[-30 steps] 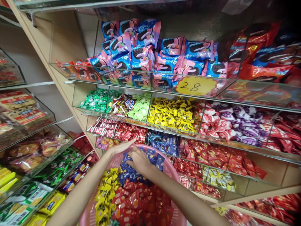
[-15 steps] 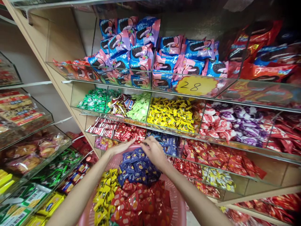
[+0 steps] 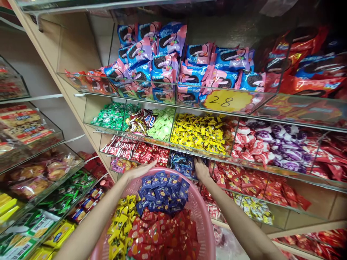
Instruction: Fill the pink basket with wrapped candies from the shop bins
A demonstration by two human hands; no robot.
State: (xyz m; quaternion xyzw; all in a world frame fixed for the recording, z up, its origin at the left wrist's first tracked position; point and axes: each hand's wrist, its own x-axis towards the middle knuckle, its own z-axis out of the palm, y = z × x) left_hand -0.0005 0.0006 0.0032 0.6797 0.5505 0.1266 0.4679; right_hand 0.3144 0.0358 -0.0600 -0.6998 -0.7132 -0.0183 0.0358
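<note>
A pink plastic basket [image 3: 208, 220] stands before me, holding blue-purple candy packets [image 3: 162, 191], red candy packets [image 3: 168, 234] and yellow candies [image 3: 119, 224]. My left hand [image 3: 142, 170] lies along its far left rim, fingers stretched out. Beyond the rim, my right hand [image 3: 201, 169] reaches into a shelf bin at the right side of the dark blue packets [image 3: 181, 164]. Its fingertips are partly hidden among the packets and under the shelf edge, so their grip cannot be made out.
Above the hands, a clear shelf front [image 3: 151, 140] runs across bins of yellow candies [image 3: 199, 131] and green candies [image 3: 112, 115]. A yellow price tag [image 3: 226, 100] reads 28. Red packets [image 3: 244, 177] fill bins to the right. More stocked shelves [image 3: 35, 173] stand at the left.
My right hand has moved right and away from above the basket into the dark blue packets' bin. The left hand stays at the rim.
</note>
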